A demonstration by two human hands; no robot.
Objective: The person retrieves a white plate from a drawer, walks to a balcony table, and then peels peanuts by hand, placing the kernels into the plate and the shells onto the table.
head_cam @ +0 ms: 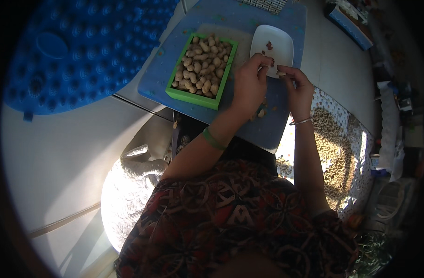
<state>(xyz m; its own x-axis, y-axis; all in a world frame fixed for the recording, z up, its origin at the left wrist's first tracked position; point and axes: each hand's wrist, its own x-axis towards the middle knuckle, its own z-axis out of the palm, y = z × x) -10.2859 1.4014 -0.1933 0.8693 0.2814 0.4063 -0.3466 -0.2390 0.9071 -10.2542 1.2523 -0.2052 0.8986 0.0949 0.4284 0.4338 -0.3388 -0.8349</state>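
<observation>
My left hand [249,85] is over the near left part of a white plate [281,38], its fingertips pinching a reddish peanut kernel [272,63]. A pale piece of peanut shell [280,73] sits between the fingers of my right hand [300,91], by the plate's near right edge. A few red-skinned peanut kernels [269,45] lie on the plate. To the left of my hands is a green rectangular box [194,98], filled with unshelled peanuts [198,66]. Bits of broken shell [261,113] are on the table, partly hidden behind my left hand.
Everything stands on a small blue table [153,76]. A woven basket [264,5] is at its far edge. At left is a blue studded mat [83,52]. Many peanuts [333,153] are spread on a dotted sheet on the floor at right. A blue-sided box [351,26] is far right.
</observation>
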